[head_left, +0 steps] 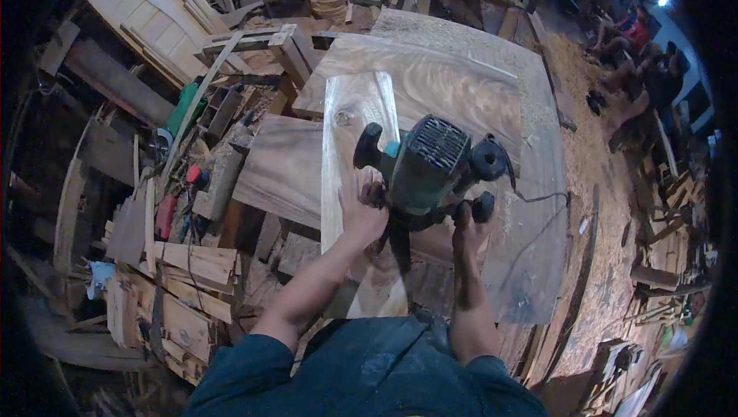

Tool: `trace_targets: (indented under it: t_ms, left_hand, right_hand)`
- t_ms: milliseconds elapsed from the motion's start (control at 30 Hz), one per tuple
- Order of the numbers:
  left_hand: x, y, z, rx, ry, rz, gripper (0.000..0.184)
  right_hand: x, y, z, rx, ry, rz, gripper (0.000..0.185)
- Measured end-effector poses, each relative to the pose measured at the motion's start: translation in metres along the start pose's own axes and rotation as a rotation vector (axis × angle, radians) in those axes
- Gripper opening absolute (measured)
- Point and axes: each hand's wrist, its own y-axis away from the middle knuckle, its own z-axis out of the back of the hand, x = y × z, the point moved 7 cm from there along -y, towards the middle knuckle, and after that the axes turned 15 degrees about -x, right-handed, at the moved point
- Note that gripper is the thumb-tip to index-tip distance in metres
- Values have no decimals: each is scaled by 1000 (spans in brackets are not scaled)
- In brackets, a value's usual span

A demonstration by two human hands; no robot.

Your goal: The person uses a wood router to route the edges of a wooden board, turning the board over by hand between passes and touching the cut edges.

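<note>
A dark green-grey router (430,159) with a vented top stands over a pale narrow board (360,109) and the wider brown boards beside it. My left hand (365,206) is closed at the router's lower left side, below its black upper-left handle; part of the fingers is hidden by the tool. Around the black knob at the router's lower right, my right hand (470,229) is closed, its fingers in shadow. A black cord runs from the tool's right side across a large sawdust-covered panel (538,263). The cutting end under the router is hidden.
Scrap wood (184,302) is heaped at the left, near a green tool (184,106) and a red object (165,215). A panelled wooden door (146,9) leans at upper left. Seated people (638,56) are at upper right, beyond a sawdust-strewn floor (596,263).
</note>
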Motion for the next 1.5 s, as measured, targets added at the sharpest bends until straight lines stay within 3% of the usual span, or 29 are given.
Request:
trace_targets:
  t_ms: [100,200,300,533,600,700,800,900,1033,1167,1300,1400,1500]
  left_hand:
    - [2,5,0,108,1,38,62]
    - [-6,-5,20,166,83,145,60]
    - [1,-3,-7,-22,-106,-47,57]
    - [11,-62,-18,-43,-58,-37,54]
    - [16,-78,-27,-10,-88,-26,57]
    - [28,-109,-49,-107,-190,-100,52]
    - [55,-143,-102,-41,-168,-192,54]
    - [47,-187,-70,23,-96,60,55]
    - [66,-227,-103,114,-166,70,56]
    - [71,-239,-111,133,-144,116,57]
    - [65,-225,-103,205,-143,127,56]
    - [52,-198,-80,100,-88,88,55]
    - [41,-171,-63,63,-111,-108,56]
  right_hand:
    - [-12,4,11,-114,-31,64,24]
    - [21,8,-7,-87,-32,38,23]
    - [18,-1,-13,-66,55,63,21]
    - [0,-48,-61,-63,87,35,12]
    - [33,-56,-87,-16,234,85,12]
    - [-22,-99,-111,-38,-20,109,15]
    - [-8,-116,-148,-28,-30,122,20]
    - [-37,-152,-173,-15,69,151,20]
    - [-30,-178,-220,-7,-13,93,18]
    - [-46,-193,-226,34,133,238,14]
    - [-37,-179,-210,-43,99,160,14]
    - [-45,-161,-182,-100,33,75,24]
    - [-50,-139,-148,-83,233,60,30]
